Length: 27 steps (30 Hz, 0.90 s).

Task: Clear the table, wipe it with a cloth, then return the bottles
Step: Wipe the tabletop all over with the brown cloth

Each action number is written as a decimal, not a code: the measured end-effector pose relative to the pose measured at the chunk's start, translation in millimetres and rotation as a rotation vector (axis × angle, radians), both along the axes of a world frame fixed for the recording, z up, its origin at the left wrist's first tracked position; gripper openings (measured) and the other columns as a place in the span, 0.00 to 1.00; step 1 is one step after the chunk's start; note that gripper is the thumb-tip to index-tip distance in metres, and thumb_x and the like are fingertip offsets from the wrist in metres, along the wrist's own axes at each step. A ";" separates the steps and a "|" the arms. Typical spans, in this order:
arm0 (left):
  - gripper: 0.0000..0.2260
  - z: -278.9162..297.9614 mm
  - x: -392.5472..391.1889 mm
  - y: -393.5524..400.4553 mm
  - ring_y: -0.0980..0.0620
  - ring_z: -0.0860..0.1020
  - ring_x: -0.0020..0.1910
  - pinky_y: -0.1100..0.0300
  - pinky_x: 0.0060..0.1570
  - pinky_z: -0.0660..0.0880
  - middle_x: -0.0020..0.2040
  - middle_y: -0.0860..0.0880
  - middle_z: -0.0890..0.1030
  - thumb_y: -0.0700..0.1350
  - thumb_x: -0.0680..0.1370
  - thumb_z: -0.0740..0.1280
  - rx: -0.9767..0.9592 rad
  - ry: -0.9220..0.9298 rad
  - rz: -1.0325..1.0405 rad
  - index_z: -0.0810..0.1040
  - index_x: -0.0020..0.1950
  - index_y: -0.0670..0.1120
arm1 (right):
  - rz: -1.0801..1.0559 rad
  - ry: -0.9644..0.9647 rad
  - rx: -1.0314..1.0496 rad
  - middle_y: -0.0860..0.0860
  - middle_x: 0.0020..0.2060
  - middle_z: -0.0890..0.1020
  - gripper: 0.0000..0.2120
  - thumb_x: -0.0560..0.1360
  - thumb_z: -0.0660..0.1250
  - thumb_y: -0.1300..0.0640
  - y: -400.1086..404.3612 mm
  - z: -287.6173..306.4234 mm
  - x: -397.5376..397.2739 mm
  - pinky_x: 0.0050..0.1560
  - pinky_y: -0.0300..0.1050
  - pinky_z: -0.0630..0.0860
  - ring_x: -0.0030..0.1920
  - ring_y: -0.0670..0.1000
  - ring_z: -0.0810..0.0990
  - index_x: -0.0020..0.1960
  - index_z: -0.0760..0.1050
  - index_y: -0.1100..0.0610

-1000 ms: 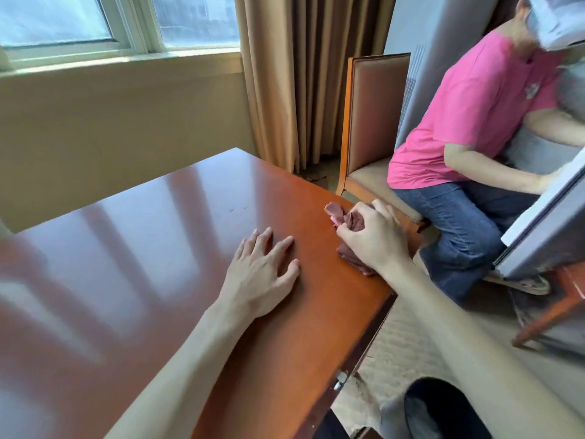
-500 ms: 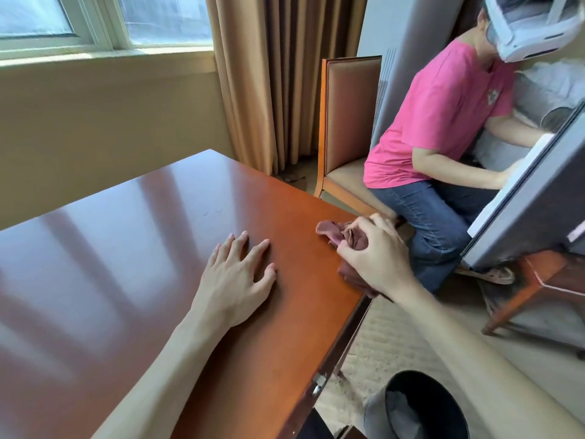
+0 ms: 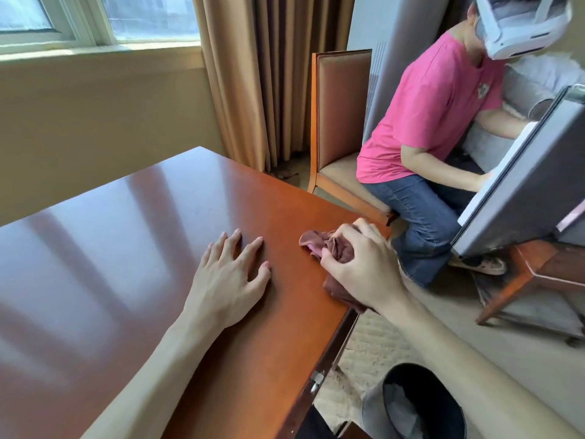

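- Glossy reddish-brown wooden table (image 3: 133, 236) fills the left and centre of the head view; window light reflects off its top in pale streaks.
- Left hand (image 3: 226, 280) lies palm-down on the table top, fingers straight and spread, holding nothing.
- Right hand (image 3: 364, 267) sits at the table's right edge, fingers and thumb curled round a crumpled maroon cloth (image 3: 329, 248) — gripping it from above.
- The cloth rests on the table surface near the far right corner; one end sticks out to the left of the hand, another fold trails under the wrist to the table edge.
- The two hands are near each other but apart, bare wood between them.
- No bottles visible on the table.
- Beyond the table's right corner: a wooden chair with tan padded seat and back (image 3: 340, 122), and a second person in a pink T-shirt and blue jeans (image 3: 427, 122) sitting on it, wearing a white head-mounted device, arms reaching right.
- Tan pleated curtains (image 3: 247, 74) hang behind the chair, beside a white-framed window (image 3: 95, 23).
- Round black waste bin (image 3: 421, 403) stands on the beige carpet below the table's right edge, just under the right forearm.
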<state>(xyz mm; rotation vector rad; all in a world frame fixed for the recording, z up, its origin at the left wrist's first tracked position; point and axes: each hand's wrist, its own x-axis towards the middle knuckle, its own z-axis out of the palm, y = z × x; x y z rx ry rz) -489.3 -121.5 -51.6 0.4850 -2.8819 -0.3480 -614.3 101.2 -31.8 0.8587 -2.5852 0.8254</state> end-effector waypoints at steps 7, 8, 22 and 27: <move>0.33 -2.7 -0.6 -2.7 0.43 0.53 0.80 0.48 0.79 0.50 0.80 0.46 0.60 0.67 0.76 0.44 -0.012 0.002 -0.009 0.61 0.79 0.60 | -0.260 -0.057 0.048 0.53 0.49 0.80 0.20 0.74 0.68 0.35 -28.1 13.2 -100.6 0.44 0.48 0.70 0.53 0.59 0.79 0.48 0.78 0.52; 0.32 -2.3 -0.8 -2.5 0.44 0.53 0.80 0.48 0.79 0.50 0.80 0.47 0.60 0.67 0.76 0.44 -0.015 0.003 -0.005 0.61 0.79 0.60 | -0.317 -0.065 0.049 0.55 0.51 0.80 0.21 0.74 0.67 0.35 -32.7 14.6 -100.0 0.47 0.50 0.72 0.55 0.61 0.79 0.49 0.78 0.53; 0.32 1.8 -0.1 -1.0 0.45 0.52 0.81 0.48 0.79 0.49 0.81 0.46 0.58 0.66 0.77 0.45 -0.014 -0.018 -0.008 0.60 0.80 0.60 | -0.316 -0.010 0.051 0.55 0.47 0.78 0.22 0.75 0.66 0.33 -1.1 10.5 -94.6 0.47 0.52 0.72 0.52 0.61 0.78 0.44 0.73 0.53; 0.32 0.6 -0.4 -1.4 0.44 0.53 0.80 0.48 0.79 0.50 0.81 0.46 0.58 0.66 0.77 0.45 -0.017 -0.008 -0.007 0.60 0.80 0.60 | 0.004 0.001 -0.041 0.46 0.45 0.75 0.13 0.73 0.68 0.39 2.1 -3.1 -1.1 0.46 0.47 0.72 0.49 0.50 0.74 0.43 0.75 0.49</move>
